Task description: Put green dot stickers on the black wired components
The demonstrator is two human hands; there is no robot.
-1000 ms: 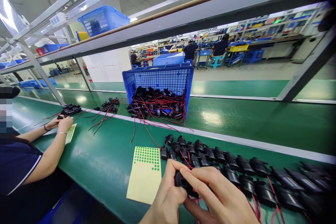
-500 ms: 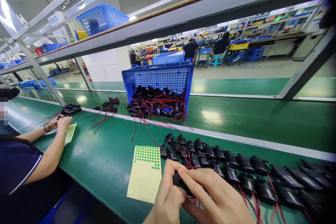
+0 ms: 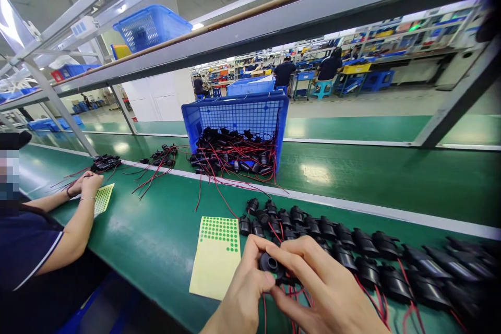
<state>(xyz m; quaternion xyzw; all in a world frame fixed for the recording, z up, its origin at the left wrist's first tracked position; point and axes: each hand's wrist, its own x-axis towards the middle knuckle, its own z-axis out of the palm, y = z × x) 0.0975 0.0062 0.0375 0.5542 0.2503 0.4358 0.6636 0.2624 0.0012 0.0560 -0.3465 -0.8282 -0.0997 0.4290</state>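
Over a green worktop point(image 3: 148, 255), the left hand point(image 3: 246, 284) and right hand point(image 3: 326, 282) are together, both gripping a black cylindrical part point(image 3: 270, 262). Just left lies a yellow sheet point(image 3: 214, 271) with green dots point(image 3: 219, 228). Rows of black wired parts point(image 3: 364, 244) sit beyond and to the right; farther back, a blue crate point(image 3: 237, 114) holds more.

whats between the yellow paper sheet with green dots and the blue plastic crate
In the head view, thin red wires trail across a white strip and green tabletop between the yellow sheet and blue crate.
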